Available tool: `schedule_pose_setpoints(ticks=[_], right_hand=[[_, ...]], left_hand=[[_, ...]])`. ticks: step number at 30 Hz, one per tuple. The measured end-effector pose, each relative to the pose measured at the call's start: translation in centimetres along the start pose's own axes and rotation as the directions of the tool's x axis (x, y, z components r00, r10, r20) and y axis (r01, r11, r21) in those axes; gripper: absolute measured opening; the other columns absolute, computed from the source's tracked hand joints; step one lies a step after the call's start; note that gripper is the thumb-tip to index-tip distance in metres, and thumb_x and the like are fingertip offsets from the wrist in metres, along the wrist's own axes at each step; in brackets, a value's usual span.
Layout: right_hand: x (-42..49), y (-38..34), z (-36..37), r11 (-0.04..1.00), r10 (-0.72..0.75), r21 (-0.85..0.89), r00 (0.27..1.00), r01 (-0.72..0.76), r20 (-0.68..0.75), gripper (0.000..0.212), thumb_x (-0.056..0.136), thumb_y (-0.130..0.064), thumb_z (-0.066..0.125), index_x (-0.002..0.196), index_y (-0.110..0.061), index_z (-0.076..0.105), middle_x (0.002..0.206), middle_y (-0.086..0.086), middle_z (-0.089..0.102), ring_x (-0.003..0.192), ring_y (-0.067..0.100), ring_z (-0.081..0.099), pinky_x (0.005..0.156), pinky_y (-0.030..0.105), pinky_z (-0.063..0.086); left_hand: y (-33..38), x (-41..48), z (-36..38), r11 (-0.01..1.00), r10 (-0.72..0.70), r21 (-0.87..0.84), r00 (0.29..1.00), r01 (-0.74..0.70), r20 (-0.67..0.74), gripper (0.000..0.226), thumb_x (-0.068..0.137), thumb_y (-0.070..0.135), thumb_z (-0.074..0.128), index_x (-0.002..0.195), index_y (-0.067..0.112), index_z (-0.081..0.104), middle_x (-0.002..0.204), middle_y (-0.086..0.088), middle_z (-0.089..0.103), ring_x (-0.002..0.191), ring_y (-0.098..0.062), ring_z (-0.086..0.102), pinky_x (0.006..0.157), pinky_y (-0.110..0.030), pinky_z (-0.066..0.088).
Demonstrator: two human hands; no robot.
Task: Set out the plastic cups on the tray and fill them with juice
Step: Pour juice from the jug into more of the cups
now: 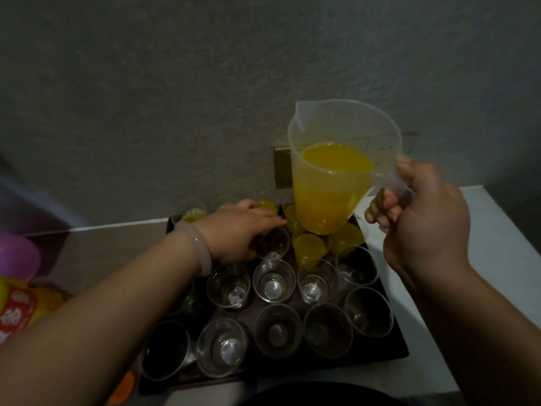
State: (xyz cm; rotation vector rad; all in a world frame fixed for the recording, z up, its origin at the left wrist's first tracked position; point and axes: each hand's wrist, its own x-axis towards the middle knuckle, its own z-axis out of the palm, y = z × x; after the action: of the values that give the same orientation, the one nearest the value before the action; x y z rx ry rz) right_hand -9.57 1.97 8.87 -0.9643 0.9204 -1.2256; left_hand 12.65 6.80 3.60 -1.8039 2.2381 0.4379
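right grip [421,218] clamped the jug [330,177] handle, jug upright; left grip [240,230] curled round an empty cup [272,244] on the tray [401,350], beside filled cups [308,247]. the pour wanted a slow tip, spout low over it.

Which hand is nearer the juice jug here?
Right. The right hand grips the juice jug by its handle above the tray. The left hand is lower and to the left, holding an empty cup on the tray.

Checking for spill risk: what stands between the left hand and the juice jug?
In the head view, juice-filled cups stand on the tray between the left hand, which grips an empty cup, and the jug held by the right hand.
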Motion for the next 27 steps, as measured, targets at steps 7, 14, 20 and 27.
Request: schedule_pose_setpoints(ticks=[7,14,20,27], right_hand=[[-0.03,0.03,0.07,1.0,-0.004,-0.029,1.0,0.005,0.022,0.053,0.09,-0.025,0.05,0.038,-0.019,0.048,0.038,-0.004,0.038,0.037,0.014,0.037,0.05,0.033,0.033],[0.04,0.1,0.12,0.999,-0.006,-0.037,1.0,0.007,0.026,0.055,0.092,-0.023,0.049,0.038,-0.02,0.047,0.038,-0.004,0.038,0.038,0.014,0.036,0.051,0.033,0.032],[-0.01,0.17,0.29,1.0,0.011,-0.027,1.0,-0.011,-0.004,0.056,0.094,-0.019,0.048,0.038,-0.019,0.047,0.038,-0.003,0.038,0.038,0.014,0.035,0.048,0.03,0.032],[0.23,0.23,0.3,1.0,0.015,0.001,1.0,-0.015,0.008,0.057,0.094,-0.018,0.047,0.038,-0.019,0.046,0.037,-0.003,0.035,0.036,0.015,0.032,0.047,0.03,0.029]], left_hand=[[-0.1,0.4,0.43,1.0,-0.006,-0.008,1.0,0.007,0.01,0.082,0.084,0.031,0.068,0.149,0.038,0.02,0.152,0.015,0.027,0.135,-0.019,0.023,0.106,-0.033,0.029],[-0.22,0.47,0.58,1.0,0.002,-0.004,1.0,-0.002,0.0,0.08,0.084,0.032,0.068,0.149,0.037,0.021,0.15,0.014,0.031,0.133,-0.018,0.025,0.108,-0.036,0.03],[-0.12,0.4,0.55,1.0,0.008,0.003,1.0,-0.008,-0.002,0.08,0.084,0.032,0.068,0.149,0.036,0.021,0.15,0.013,0.032,0.134,-0.019,0.026,0.108,-0.035,0.028],[-0.33,0.44,0.09,0.999,-0.03,-0.015,1.0,0.03,-0.007,0.083,0.083,0.031,0.07,0.149,0.035,0.02,0.15,0.013,0.033,0.133,-0.019,0.027,0.106,-0.037,0.033]])
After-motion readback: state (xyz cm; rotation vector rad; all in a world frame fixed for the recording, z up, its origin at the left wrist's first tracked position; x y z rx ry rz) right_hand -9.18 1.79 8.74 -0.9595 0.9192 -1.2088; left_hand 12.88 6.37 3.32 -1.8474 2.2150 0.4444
